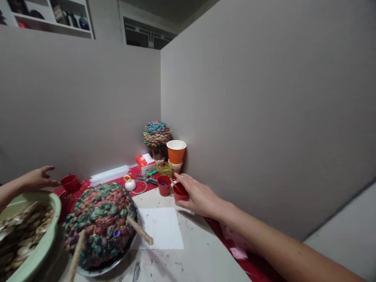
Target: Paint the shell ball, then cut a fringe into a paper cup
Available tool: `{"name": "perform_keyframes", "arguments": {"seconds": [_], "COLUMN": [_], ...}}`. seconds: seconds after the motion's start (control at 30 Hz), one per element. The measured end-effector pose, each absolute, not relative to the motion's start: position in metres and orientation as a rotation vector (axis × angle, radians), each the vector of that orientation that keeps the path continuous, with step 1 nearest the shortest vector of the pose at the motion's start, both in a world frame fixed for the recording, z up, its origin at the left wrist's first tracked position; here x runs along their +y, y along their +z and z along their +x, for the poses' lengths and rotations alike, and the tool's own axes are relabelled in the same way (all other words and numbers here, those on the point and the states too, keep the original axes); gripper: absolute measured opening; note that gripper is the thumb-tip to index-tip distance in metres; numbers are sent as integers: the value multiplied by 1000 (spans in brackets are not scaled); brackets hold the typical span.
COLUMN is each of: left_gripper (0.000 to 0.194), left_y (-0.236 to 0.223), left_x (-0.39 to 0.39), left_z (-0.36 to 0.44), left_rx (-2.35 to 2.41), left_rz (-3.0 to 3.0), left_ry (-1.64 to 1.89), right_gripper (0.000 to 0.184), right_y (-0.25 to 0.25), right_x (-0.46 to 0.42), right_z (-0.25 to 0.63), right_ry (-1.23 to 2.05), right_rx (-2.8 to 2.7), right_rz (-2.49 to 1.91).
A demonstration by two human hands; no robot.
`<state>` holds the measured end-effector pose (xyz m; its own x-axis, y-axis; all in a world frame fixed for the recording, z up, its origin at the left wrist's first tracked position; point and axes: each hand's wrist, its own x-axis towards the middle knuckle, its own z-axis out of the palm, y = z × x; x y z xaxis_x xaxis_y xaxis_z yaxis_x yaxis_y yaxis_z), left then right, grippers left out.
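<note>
On the right, my right hand [201, 196] has its thumb and fingers around a small red cup [180, 193] with a thin stick in it. A second red cup [163, 185] holding dark liquid stands just left of it. At the far left my left hand [38, 179] is stretched out above the green basin's rim, fingers apart. Its fingertips are close to another red cup [70, 183]; whether they touch cannot be made out. Between the hands lies a bumpy, multicoloured dome [101, 223] in a metal pan [102, 270], with two wooden sticks protruding from it.
A green basin [55, 211] holds brown and pale shell-like pieces. White paper [161, 229] lies beside the dome. Behind are clear sticks [110, 175], a white round object [130, 185], green-handled pliers [151, 174], a tissue pack [146, 162], orange paper cups [176, 152] and a smaller coloured dome [157, 134]. Grey partitions [249, 117] enclose the table.
</note>
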<state>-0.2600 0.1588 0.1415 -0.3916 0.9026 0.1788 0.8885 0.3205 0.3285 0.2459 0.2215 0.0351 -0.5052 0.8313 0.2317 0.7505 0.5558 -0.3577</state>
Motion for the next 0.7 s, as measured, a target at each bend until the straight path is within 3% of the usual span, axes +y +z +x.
{"name": "perform_keyframes", "arguments": {"seconds": [0.33, 0.5, 0.7], "left_gripper": [77, 87, 97], "left_y": [155, 186, 205], "left_x": [144, 143, 149], "left_z": [-258, -222, -118], "left_rx": [2539, 2346, 1834], "left_rz": [1641, 1758, 1971], "left_ry": [784, 879, 912], "right_gripper": [80, 83, 88], "right_y": [38, 91, 161], "right_x": [234, 230, 221], "right_z": [263, 263, 205], "right_ry": [260, 304, 474], "right_rx": [-2324, -2235, -2282], "right_rz": [-1251, -1125, -850]}}
